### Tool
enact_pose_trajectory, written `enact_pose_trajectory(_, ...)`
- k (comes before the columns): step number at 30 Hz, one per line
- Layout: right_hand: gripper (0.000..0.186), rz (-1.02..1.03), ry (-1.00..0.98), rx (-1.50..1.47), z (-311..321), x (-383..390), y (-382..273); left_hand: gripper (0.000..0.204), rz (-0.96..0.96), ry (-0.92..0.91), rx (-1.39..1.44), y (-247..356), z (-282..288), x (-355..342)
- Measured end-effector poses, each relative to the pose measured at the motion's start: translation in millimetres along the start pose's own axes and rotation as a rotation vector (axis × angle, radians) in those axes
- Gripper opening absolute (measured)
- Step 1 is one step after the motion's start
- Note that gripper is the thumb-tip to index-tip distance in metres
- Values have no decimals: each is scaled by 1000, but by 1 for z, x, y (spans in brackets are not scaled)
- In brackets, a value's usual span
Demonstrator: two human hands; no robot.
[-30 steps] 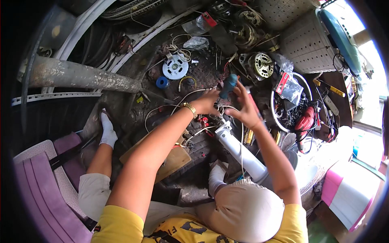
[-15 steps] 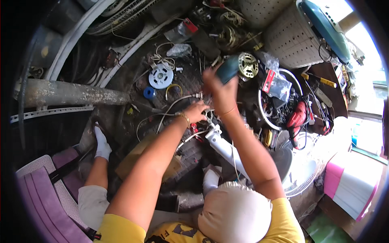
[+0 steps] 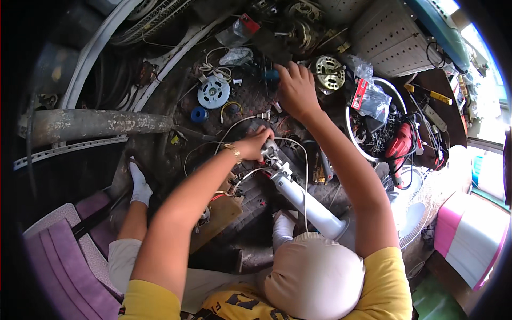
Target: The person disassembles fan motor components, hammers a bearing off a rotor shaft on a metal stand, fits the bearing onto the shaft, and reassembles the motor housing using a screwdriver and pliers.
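Note:
A white fan stand (image 3: 312,208) lies slantwise in front of me, its tube running down to the right. My left hand (image 3: 255,145) is closed round the metal neck (image 3: 272,151) at its upper end, the fingertips partly hidden. A white cord hangs along the tube. Farther off, my right hand (image 3: 298,92) reaches down to the dark floor, back of the hand up and fingers bent over a dark teal rounded piece (image 3: 270,74). Most of that piece is hidden by shadow and the hand. Just right of those fingers lies a gold-coloured slotted disc (image 3: 329,73).
A white-rimmed basin (image 3: 349,125) of small hardware stands at right, a red power drill (image 3: 400,141) on its edge. Left of my hands lie a pale blue motor cover (image 3: 214,91) and a blue tape roll (image 3: 199,114). A perforated metal drum (image 3: 389,40) stands at the far right.
My right hand has lowered the teal piece leftward to the floor and no longer hides the stand's neck. The left hand has come onto the neck, and the stand shows more fully.

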State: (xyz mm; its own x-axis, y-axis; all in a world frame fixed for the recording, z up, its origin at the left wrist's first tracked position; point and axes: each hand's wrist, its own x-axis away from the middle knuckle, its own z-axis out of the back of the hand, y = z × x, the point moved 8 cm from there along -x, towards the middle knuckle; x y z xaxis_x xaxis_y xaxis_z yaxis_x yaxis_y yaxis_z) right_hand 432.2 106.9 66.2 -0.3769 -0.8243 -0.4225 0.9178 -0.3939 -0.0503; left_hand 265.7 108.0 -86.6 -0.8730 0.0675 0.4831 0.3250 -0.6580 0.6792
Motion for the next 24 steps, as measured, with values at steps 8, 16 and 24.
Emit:
enact_pose_trajectory(8,9,-153,-638,-625,-43,199,-37,48,5,-110,210,-45,8,65)
enact_pose_trajectory(16,13,-292,-300,-370,-47,153,18,54,425,-236,467,-86,-14,60)
enact_pose_trajectory(24,49,-489,-498,99,-75,164,42,35,320,-131,462,-81,-6,56)
